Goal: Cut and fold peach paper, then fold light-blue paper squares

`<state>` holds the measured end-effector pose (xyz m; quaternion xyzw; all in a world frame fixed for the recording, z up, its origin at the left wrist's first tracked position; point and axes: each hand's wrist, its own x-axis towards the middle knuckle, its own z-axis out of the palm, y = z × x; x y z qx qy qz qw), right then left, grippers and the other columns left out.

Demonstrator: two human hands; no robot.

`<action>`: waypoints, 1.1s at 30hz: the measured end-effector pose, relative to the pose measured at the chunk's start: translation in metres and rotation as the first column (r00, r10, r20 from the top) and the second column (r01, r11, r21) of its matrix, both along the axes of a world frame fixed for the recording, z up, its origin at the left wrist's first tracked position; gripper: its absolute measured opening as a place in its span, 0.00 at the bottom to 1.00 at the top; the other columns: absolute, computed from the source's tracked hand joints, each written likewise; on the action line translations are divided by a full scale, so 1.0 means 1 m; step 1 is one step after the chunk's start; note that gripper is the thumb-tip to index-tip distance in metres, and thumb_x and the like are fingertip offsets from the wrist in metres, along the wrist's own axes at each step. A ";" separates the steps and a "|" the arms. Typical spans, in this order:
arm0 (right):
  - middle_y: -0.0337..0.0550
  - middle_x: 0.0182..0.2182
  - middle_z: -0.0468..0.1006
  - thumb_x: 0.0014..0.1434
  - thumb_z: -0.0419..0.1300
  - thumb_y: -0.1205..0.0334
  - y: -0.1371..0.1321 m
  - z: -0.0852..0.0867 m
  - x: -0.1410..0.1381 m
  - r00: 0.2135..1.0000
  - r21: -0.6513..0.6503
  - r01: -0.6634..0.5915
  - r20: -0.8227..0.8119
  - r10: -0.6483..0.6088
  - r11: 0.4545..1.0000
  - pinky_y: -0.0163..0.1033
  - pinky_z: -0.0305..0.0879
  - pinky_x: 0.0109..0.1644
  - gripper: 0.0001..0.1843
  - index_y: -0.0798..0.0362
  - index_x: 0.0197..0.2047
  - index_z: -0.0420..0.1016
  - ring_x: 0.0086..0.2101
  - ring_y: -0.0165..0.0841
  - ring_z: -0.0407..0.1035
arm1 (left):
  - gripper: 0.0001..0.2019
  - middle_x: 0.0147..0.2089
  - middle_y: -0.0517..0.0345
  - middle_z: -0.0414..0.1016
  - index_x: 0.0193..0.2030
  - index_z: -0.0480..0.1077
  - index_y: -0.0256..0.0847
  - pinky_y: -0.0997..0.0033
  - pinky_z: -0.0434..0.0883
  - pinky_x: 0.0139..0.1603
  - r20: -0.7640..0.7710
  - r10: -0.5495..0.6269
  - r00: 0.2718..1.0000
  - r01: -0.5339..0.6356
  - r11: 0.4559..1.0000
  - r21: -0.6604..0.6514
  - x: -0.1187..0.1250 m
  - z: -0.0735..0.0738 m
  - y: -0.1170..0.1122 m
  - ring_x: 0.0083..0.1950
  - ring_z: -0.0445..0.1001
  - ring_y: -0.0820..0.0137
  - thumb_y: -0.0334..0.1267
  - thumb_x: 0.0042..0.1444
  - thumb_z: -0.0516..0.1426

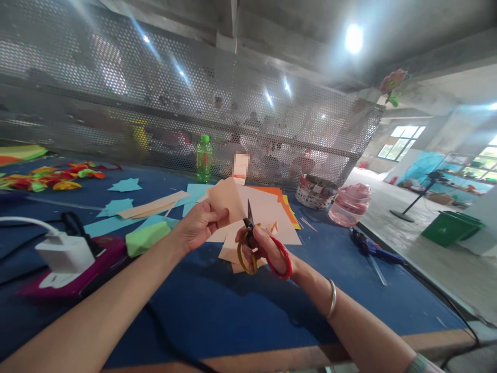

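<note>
A small tan sheet [226, 199] is pinched in the left hand [202, 224], with red-and-yellow scissors [249, 227] gripped by the right hand [267, 246] at the sheet's edge, above pale paper [287, 230] on a blue surface [217, 321]; farther out, a green bottle [204, 161], a woven basket [315, 191] and a pink jug [351, 204] are seen

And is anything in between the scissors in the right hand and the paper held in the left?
Nothing visible: the scissors in the right hand point up close beside the right edge of the tan paper in the left hand. The loose sheets lie on the blue table below.
</note>
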<state>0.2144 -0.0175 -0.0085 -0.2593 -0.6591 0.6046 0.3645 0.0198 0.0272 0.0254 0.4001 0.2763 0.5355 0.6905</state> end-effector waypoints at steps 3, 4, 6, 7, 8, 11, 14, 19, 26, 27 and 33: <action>0.35 0.25 0.66 0.64 0.50 0.31 -0.002 0.002 0.000 1.000 -0.005 0.010 0.026 -0.010 1.000 0.32 0.65 0.23 0.30 0.52 0.45 0.68 0.22 0.27 0.66 | 0.20 0.43 0.46 0.84 0.45 0.77 0.31 0.69 0.78 0.47 -0.020 0.024 0.999 -0.024 1.000 0.020 0.000 0.000 0.000 0.45 0.82 0.61 0.23 0.41 0.70; 0.35 0.25 0.66 0.63 0.50 0.31 -0.003 0.003 -0.001 0.999 -0.009 0.013 0.035 -0.013 1.000 0.33 0.65 0.23 0.30 0.51 0.44 0.68 0.22 0.27 0.66 | 0.21 0.43 0.46 0.84 0.45 0.77 0.32 0.69 0.78 0.47 -0.025 0.027 0.999 -0.026 0.999 0.033 0.000 0.000 0.000 0.46 0.81 0.60 0.24 0.41 0.70; 0.35 0.25 0.65 0.62 0.51 0.30 -0.004 0.004 -0.002 0.999 -0.015 0.019 0.036 -0.019 1.000 0.34 0.65 0.23 0.30 0.51 0.44 0.68 0.22 0.28 0.66 | 0.23 0.43 0.47 0.84 0.45 0.78 0.32 0.69 0.77 0.46 -0.034 0.031 0.999 -0.029 0.998 0.057 0.001 -0.001 0.001 0.46 0.81 0.60 0.26 0.39 0.72; 0.35 0.25 0.65 0.62 0.51 0.30 -0.004 0.004 -0.002 0.999 -0.015 0.023 0.029 -0.023 1.000 0.34 0.65 0.23 0.30 0.50 0.43 0.69 0.22 0.28 0.65 | 0.23 0.41 0.48 0.84 0.44 0.78 0.33 0.69 0.77 0.46 -0.041 0.040 0.998 -0.037 0.997 0.066 0.001 -0.002 0.001 0.46 0.81 0.60 0.27 0.38 0.72; 0.35 0.25 0.65 0.61 0.51 0.29 -0.004 0.004 -0.002 0.999 -0.014 0.031 0.017 -0.031 0.999 0.34 0.65 0.22 0.30 0.50 0.43 0.69 0.22 0.28 0.65 | 0.22 0.39 0.49 0.84 0.43 0.78 0.34 0.70 0.76 0.45 -0.052 0.050 0.997 -0.047 0.996 0.070 0.001 -0.002 0.001 0.45 0.81 0.60 0.28 0.37 0.73; 0.34 0.24 0.63 0.60 0.52 0.29 -0.004 0.004 -0.003 0.999 -0.010 0.051 -0.016 -0.051 0.999 0.33 0.65 0.22 0.30 0.50 0.41 0.68 0.21 0.27 0.63 | 0.20 0.31 0.53 0.83 0.38 0.79 0.35 0.71 0.75 0.42 -0.094 0.085 0.992 -0.079 0.994 0.073 0.002 -0.002 -0.001 0.43 0.81 0.60 0.29 0.34 0.74; 0.33 0.23 0.63 0.61 0.52 0.29 -0.004 0.004 -0.003 0.998 -0.003 0.055 -0.016 -0.055 0.998 0.32 0.64 0.21 0.31 0.51 0.41 0.67 0.21 0.27 0.63 | 0.21 0.28 0.55 0.81 0.35 0.79 0.35 0.71 0.74 0.39 -0.107 0.094 0.990 -0.085 0.993 0.088 0.002 -0.001 -0.003 0.41 0.80 0.60 0.32 0.31 0.75; 0.32 0.22 0.64 0.60 0.52 0.28 -0.006 0.004 -0.004 0.997 0.025 0.081 0.009 -0.082 0.996 0.31 0.61 0.20 0.33 0.53 0.41 0.68 0.19 0.25 0.62 | 0.23 0.33 0.55 0.83 0.36 0.79 0.36 0.72 0.73 0.36 -0.095 0.103 0.990 -0.095 0.991 0.093 0.001 0.001 -0.004 0.37 0.79 0.64 0.33 0.28 0.76; 0.32 0.21 0.65 0.59 0.52 0.27 -0.007 0.006 -0.004 0.994 0.047 0.102 0.031 -0.104 0.994 0.33 0.60 0.21 0.33 0.52 0.40 0.67 0.17 0.26 0.63 | 0.20 0.28 0.55 0.81 0.36 0.79 0.38 0.67 0.74 0.41 -0.123 0.123 0.985 -0.108 0.987 0.121 0.001 0.002 -0.005 0.44 0.80 0.56 0.32 0.32 0.75; 0.32 0.21 0.65 0.59 0.52 0.26 -0.007 0.006 -0.004 0.994 0.049 0.104 0.033 -0.106 0.993 0.33 0.60 0.21 0.34 0.52 0.40 0.67 0.17 0.26 0.63 | 0.20 0.28 0.55 0.81 0.37 0.79 0.38 0.67 0.74 0.42 -0.127 0.121 0.985 -0.105 0.987 0.125 0.001 0.002 -0.005 0.45 0.80 0.55 0.33 0.33 0.75; 0.33 0.22 0.64 0.59 0.52 0.27 -0.005 0.003 -0.004 0.994 0.057 0.104 0.026 -0.106 0.993 0.34 0.60 0.20 0.33 0.53 0.40 0.67 0.18 0.26 0.63 | 0.19 0.30 0.54 0.82 0.33 0.79 0.36 0.69 0.74 0.38 -0.119 0.159 0.980 -0.146 0.983 0.113 0.000 0.001 -0.003 0.40 0.80 0.59 0.32 0.30 0.75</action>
